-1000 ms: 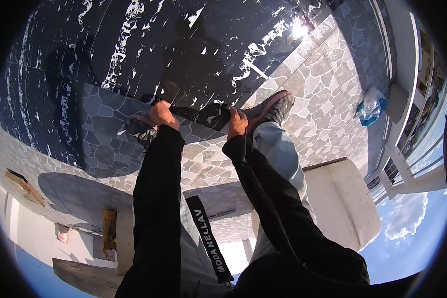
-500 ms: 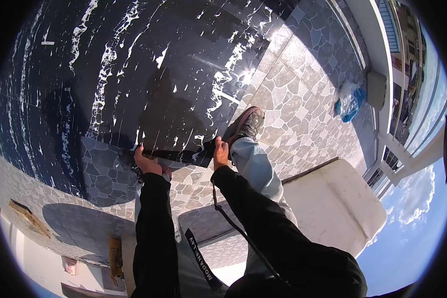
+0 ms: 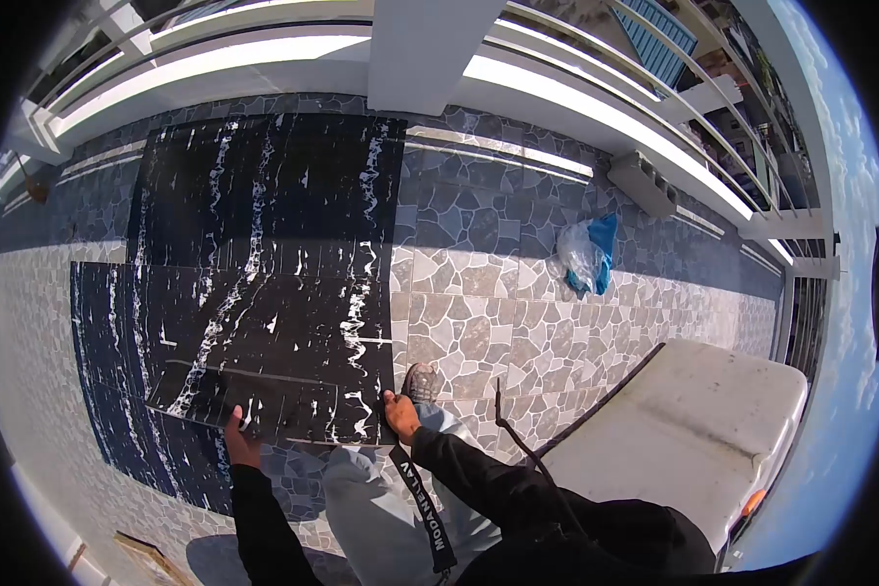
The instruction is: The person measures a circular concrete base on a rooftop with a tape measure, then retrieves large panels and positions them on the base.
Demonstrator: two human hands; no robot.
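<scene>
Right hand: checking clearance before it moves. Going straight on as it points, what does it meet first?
The right hand grips the black marbled tile, so probably that tile; depth beyond is unclear.

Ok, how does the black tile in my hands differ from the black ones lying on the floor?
The held tile is gripped at its near edge by the left hand and right hand; the laid tiles lie flat on the floor. The held tile looks like a narrow strip; the laid tiles look broader. Both are black with white veins.
</scene>
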